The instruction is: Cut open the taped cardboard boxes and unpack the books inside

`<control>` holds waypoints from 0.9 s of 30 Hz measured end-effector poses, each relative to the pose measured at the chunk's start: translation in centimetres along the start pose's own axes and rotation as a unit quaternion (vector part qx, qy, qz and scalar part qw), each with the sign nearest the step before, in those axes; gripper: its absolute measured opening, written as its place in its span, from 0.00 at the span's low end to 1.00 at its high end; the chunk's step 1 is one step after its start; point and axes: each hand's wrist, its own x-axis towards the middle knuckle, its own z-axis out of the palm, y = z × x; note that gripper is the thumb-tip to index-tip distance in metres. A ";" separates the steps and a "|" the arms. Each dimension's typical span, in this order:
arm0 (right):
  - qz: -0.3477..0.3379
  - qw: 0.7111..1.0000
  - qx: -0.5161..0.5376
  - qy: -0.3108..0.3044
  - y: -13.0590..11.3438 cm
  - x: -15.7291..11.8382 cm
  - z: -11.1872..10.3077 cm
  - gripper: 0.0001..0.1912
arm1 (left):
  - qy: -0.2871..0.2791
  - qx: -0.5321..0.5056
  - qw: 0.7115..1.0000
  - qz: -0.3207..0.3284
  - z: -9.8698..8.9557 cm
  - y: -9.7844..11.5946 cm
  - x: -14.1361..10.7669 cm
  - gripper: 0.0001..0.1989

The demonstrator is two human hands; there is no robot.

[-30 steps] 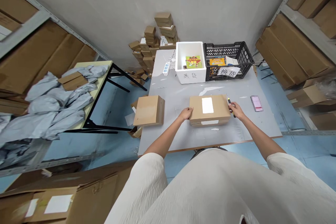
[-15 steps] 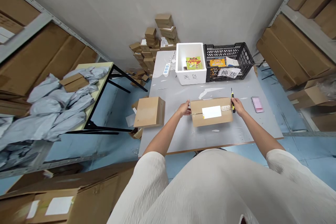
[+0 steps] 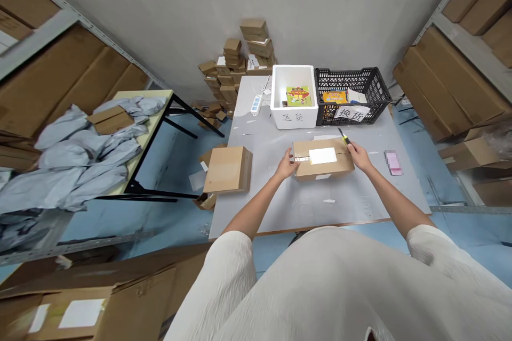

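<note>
Parcel [image 3: 323, 159], a brown cardboard box sealed with tape and bearing a white label too small to read, lies on the grey table [image 3: 280, 200] between both hands. Left hand [image 3: 287, 165] is curled against the box's left end, thumb on the top edge, fingers closed on the carton. Right hand [image 3: 357, 156] rests at the box's right end, fist closed around a yellow-and-black utility knife [image 3: 344, 137] whose tip points away from the person, over the far right corner of the box.

Beyond the hands, a white foam box [image 3: 295, 95] holds one green-and-yellow printed packet [image 3: 298, 96]; two handwritten characters on its front wall are not legible. Touching its right side, a black plastic crate [image 3: 352, 94] holds an orange packet [image 3: 334, 97] and a white carton, with a handwritten paper sign on its near wall, also unreadable. Right of the right hand lies a pink phone [image 3: 393, 163], well apart. Left of the left hand, a second plain cardboard box [image 3: 226, 169] sits at the table edge. A white power strip [image 3: 256, 104] lies left of the foam box.
</note>
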 end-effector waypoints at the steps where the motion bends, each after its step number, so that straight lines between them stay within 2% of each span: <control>1: -0.011 0.999 -0.013 -0.028 -0.8 0.0 0.3 0.35 | -0.003 0.000 1.000 0.019 0.1 -0.2 0.0 0.45; 5: -0.066 0.981 -0.118 -0.137 -3.9 0.3 2.0 0.29 | -0.012 -0.018 0.998 0.067 0.1 -0.6 0.3 0.42; 9: -0.159 0.929 -0.271 -0.198 -6.8 1.3 4.2 0.23 | -0.017 -0.024 0.996 0.079 -0.1 -0.6 0.5 0.40; 12: -0.205 0.890 -0.334 -0.233 -8.7 2.0 5.9 0.23 | -0.025 -0.027 0.995 0.091 -0.2 -0.5 0.4 0.38; 17: -0.215 0.863 -0.387 -0.243 -10.2 2.4 7.7 0.25 | -0.028 -0.038 0.995 0.090 -0.4 -0.3 0.2 0.38; 27: -0.214 0.846 -0.428 -0.235 -11.0 2.1 8.2 0.23 | -0.033 -0.060 0.994 0.082 -0.5 -0.4 0.4 0.39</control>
